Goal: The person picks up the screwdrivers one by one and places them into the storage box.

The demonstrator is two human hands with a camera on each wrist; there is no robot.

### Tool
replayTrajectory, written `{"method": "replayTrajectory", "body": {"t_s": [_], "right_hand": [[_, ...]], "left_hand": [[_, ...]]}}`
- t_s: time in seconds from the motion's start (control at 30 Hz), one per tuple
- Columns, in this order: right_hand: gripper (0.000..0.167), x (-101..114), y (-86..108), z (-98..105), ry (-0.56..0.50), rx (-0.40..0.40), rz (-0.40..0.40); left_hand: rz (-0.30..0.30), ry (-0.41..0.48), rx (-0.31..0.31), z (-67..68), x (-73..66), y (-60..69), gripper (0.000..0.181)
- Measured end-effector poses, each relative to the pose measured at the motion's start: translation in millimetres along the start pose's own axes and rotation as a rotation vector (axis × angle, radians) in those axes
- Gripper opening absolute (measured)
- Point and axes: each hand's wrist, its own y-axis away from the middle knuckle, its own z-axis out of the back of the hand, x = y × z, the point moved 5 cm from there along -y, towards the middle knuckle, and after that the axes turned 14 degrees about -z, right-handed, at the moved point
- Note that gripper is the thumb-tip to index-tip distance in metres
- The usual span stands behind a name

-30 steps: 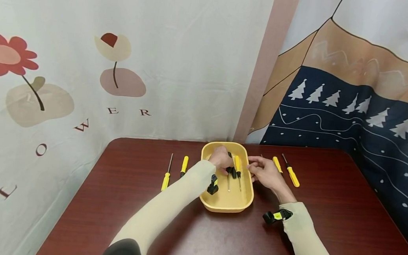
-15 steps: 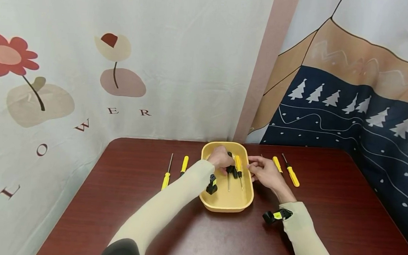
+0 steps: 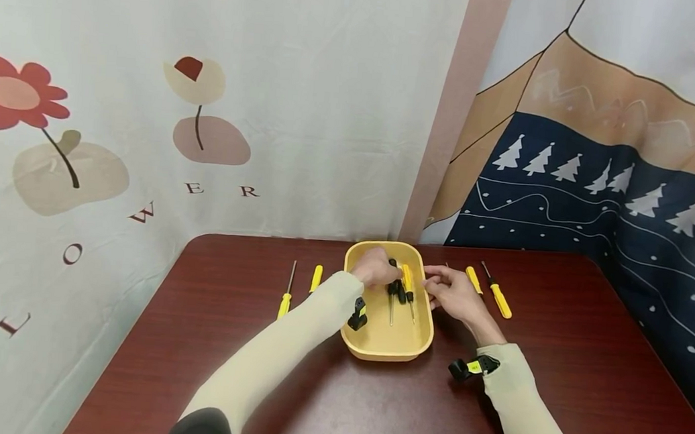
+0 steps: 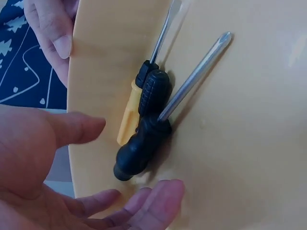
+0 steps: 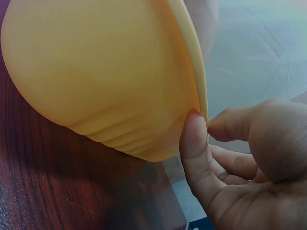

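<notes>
i observe the yellow tray [image 3: 378,341] at the lower centre of the frame, on the dark red table [image 3: 346,412]. the left hand [image 3: 374,268] is over its upper part; in the left wrist view, thumb and fingers stand apart, near a black-handled screwdriver [image 4: 144,146] lying in the tray. against this lie a second black handle [image 4: 155,92] and a yellow-handled screwdriver [image 4: 128,120]. the right hand [image 3: 455,296], at the tray's right side, pinches the rim between thumb and finger. two yellow screwdrivers [image 3: 284,303] lie left of the tray, partly covered by the left sleeve [image 3: 277,350]; two more yellow handles [image 3: 502,303] show at right. a printed curtain [image 3: 331,108] fills the upper frame.
</notes>
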Motion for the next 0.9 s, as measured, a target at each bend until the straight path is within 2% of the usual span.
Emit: {"method": "replayTrajectory", "body": {"t_s": [0.23, 0.37, 0.47, 0.7, 0.9], "right_hand": [[0.042, -1.8, -0.5, 0.9, 0.008, -0.001, -0.003], [0.042, -2.8, -1.1, 0.6, 0.000, 0.010, 0.006], [0.042, -2.8, -1.0, 0.3, -0.004, 0.017, 0.016], [0.042, -1.8, -1.0, 0.2, -0.004, 0.021, 0.025], [0.042, -1.6, -1.6, 0.7, 0.002, 0.016, 0.022]], "left_hand": [[-0.097, -0.146, 0.023, -1.2, -11.1, 8.6, 0.037], [-0.139, -0.209, 0.039, -2.5, -16.5, 14.4, 0.069], [-0.149, -0.246, 0.048, -3.0, -17.0, 16.3, 0.079], [-0.211, -0.309, 0.045, 0.9, -14.8, 20.3, 0.082], [-0.282, -0.312, 0.056, 6.6, -16.4, 24.0, 0.083]]}}
